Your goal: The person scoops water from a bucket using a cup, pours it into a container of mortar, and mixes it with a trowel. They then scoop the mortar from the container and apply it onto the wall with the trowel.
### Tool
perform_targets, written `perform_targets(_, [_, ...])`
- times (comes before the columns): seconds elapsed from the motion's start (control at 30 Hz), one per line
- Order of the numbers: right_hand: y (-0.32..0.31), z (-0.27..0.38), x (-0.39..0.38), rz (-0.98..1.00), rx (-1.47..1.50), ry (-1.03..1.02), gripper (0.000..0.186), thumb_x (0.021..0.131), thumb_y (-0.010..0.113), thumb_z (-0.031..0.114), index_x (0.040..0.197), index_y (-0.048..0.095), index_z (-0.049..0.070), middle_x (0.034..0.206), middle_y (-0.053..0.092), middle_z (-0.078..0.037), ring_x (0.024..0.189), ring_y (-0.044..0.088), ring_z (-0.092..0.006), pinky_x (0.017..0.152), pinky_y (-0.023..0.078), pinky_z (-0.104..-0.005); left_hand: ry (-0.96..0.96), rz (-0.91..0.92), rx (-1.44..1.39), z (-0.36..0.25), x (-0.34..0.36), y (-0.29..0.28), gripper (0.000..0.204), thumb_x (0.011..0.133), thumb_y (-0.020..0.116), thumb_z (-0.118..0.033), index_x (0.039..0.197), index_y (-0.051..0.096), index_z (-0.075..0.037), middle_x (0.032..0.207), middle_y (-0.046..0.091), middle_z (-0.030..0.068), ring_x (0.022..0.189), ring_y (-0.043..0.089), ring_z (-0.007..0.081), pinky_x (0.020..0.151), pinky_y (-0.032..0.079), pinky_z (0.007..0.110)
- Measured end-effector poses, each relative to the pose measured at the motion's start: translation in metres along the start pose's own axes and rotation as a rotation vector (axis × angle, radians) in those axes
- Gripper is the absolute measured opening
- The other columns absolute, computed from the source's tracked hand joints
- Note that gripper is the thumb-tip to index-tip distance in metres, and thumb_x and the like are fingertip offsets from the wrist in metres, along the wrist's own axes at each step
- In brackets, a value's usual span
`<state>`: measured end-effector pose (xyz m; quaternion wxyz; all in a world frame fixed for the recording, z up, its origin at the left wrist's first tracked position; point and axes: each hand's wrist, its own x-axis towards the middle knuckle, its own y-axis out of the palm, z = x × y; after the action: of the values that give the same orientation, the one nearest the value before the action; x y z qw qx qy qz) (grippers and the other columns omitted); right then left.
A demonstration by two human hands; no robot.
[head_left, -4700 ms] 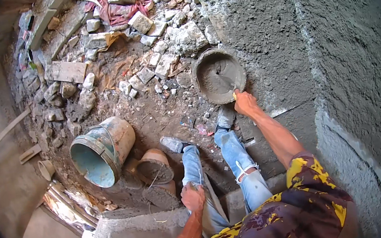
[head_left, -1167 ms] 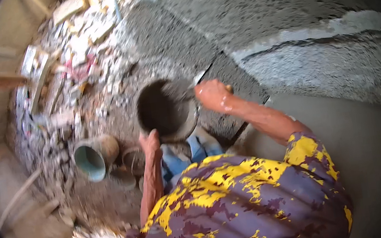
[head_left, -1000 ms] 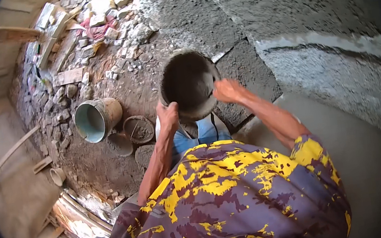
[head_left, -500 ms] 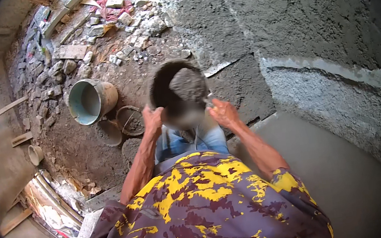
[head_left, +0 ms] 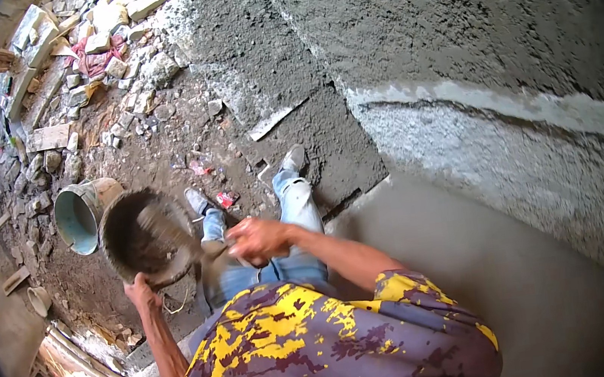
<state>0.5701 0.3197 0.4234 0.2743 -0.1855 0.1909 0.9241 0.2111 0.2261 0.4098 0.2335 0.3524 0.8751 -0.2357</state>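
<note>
My left hand (head_left: 140, 292) is closed on the near rim of a dark, mortar-caked bucket (head_left: 113, 248), which is tipped so that its mouth faces up toward me. Grey residue coats its inside. In my right hand (head_left: 259, 240), fingers wrapped round the handle, is a trowel (head_left: 166, 225); its mortar-smeared blade reaches into the bucket's mouth and is blurred by motion. Beside the tilted bucket, on its far left, lies a pale green-lined bucket (head_left: 79, 225) on its side.
Broken bricks and rubble (head_left: 110, 61) cover the ground at the far left. Rough wet mortar coats the wall (head_left: 447, 17) at right, above a smooth grey surface (head_left: 465, 266). A small pale pot (head_left: 40, 301) and wood strips (head_left: 15, 280) lie at left.
The dark bucket has swung left and nearer to the pale bucket, my left hand still on its rim. My right hand has moved left across my legs with the trowel. The view has shifted right.
</note>
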Motion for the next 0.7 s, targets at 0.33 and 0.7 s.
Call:
perform_targets(0.33, [-0.233, 0.158, -0.363, -1.367, -0.534, 0.397, 0.03, 0.094, 0.059, 0.03, 0.095, 0.06, 0.0, 0.065, 0.054, 0.001, 0.054, 0.048, -0.0071, 0.053, 0.043, -0.0255, -0.23, 0.019, 0.27, 0.014, -0.09, 0.089, 0.024, 0.071, 0.057, 0.0, 0.095, 0.057, -0.002, 0.079, 0.055, 0.0004, 0.063, 0.05, 0.0122, 0.053, 0.042, 0.028])
perform_targets(0.7, [-0.105, 0.01, -0.149, -0.653, -1.555, 0.536, 0.012, 0.075, 0.062, 0.012, 0.08, 0.068, 0.004, 0.072, 0.067, -0.009, 0.065, 0.069, -0.0216, 0.05, 0.052, -0.0323, 0.154, 0.674, 0.128, 0.005, -0.147, 0.256, 0.044, 0.074, 0.051, 0.001, 0.118, 0.058, 0.002, 0.093, 0.065, 0.0045, 0.078, 0.059, 0.0126, 0.071, 0.049, 0.026])
